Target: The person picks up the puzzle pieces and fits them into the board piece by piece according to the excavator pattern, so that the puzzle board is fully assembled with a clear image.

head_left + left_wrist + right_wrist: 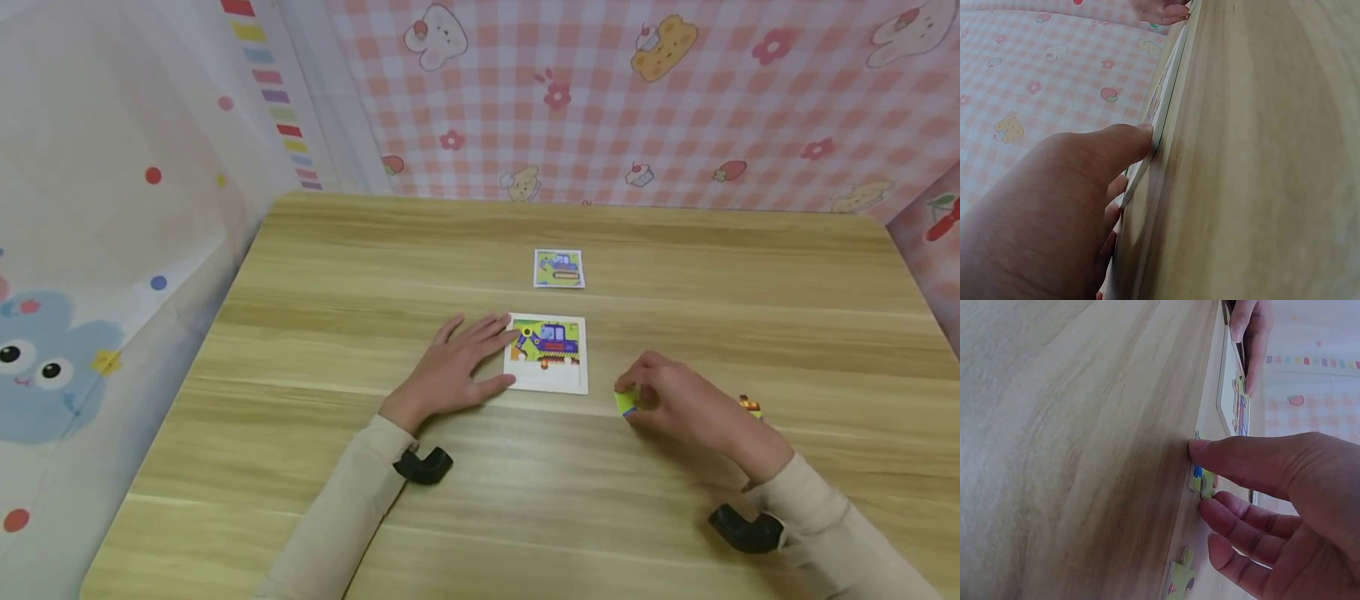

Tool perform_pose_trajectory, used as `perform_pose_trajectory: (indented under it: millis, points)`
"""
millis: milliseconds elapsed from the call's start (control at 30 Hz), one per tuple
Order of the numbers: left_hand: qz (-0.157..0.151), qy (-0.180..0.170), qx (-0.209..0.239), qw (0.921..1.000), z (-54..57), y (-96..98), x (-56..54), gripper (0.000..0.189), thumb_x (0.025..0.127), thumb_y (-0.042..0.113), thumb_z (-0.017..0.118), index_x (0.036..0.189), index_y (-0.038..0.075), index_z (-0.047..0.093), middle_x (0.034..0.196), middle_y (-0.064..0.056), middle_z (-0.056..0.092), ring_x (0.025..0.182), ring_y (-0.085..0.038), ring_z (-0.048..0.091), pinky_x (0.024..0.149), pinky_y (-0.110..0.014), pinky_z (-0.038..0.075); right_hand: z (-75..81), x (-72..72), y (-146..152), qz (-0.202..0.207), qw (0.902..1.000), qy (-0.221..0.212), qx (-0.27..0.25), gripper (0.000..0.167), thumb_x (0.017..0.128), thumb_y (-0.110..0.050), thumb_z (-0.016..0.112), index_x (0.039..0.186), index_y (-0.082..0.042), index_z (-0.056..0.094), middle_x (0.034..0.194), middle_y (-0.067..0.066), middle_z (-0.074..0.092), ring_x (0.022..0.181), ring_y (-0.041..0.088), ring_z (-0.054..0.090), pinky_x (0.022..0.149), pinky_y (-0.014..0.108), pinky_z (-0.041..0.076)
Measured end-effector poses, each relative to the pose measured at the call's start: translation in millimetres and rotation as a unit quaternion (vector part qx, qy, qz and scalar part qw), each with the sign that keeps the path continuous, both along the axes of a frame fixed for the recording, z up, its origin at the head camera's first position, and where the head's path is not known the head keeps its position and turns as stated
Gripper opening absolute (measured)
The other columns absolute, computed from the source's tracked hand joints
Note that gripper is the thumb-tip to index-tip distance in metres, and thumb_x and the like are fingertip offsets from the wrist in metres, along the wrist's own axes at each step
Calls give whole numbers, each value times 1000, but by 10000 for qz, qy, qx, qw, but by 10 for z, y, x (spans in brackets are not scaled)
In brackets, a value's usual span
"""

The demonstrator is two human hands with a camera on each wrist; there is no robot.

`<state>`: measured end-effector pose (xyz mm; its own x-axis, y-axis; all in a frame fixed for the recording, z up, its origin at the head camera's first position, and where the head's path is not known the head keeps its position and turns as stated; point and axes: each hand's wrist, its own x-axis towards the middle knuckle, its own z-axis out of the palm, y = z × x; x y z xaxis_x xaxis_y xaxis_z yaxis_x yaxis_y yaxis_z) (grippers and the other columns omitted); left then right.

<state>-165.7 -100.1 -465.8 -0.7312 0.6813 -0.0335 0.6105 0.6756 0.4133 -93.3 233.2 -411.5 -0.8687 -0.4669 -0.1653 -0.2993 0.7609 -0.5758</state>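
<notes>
Yellow-green puzzle piece point(625, 403) seems pinched between narrowly parted right fingers point(1235, 525).

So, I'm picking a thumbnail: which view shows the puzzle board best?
The head view, looking down on the puzzle board and showing most of its face. The left wrist view shows it nearly edge-on; the right wrist view, steeply slanted.

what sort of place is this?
Probably a children's play corner, maybe staged: pink-and-white checked cloth backdrop printed with cartoon animals, and a square white-framed excavator jigsaw on the light wood-grain table.
</notes>
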Motion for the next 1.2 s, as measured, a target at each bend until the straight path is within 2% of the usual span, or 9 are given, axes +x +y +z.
perform_pose_trajectory:
  millis: [333,600,733,900,1033,1200]
  points:
    - [3,-9,-27,10000,-15,-10,15,73,101,61,48,163,25,34,171,3,21,158,-17,16,127,-47,-4,-48,-34,14,83,9994,-28,-347,26,81,-3,87,103,-7,74,90,-4,63,79,13,55,67,27,51]
    - [9,3,-21,10000,5,-21,10,73,101,60,50,163,24,35,171,3,22,158,-18,17,127,-48,-3,-20,-53,-63,-23,9950,-165,-987,15,90,1,78,94,-13,73,86,-6,66,79,11,59,71,25,54]
    - [29,-3,-59,10000,23,-29,6,73,101,61,49,163,24,35,171,3,22,158,-18,17,127,-48,-3,21,-128,-216,-140,9923,10,-1232,10,95,-2,73,98,-11,76,89,-3,70,81,12,63,74,27,57]
    - [32,17,-92,10000,23,-20,-2,73,101,61,48,163,25,34,171,4,21,158,-17,16,127,-47,-3,-13,-272,-446,-610,9874,293,-1433,11,94,-2,74,105,-2,78,92,4,75,82,15,67,75,26,59]
    - [8,12,-105,9999,10,-11,-3,73,102,61,48,163,26,33,171,4,20,158,-17,15,127,-47,-3,-102,-377,-611,-939,9805,128,-1720,11,94,-2,75,105,0,77,93,7,76,84,18,70,75,25,58]
    - [-4,4,-116,9999,14,-11,-4,72,102,61,48,163,26,33,171,5,20,158,-16,15,127,-47,-3,-209,-464,-772,-976,9767,-89,-1908,11,94,-4,75,104,1,76,93,8,76,85,19,71,75,25,58]
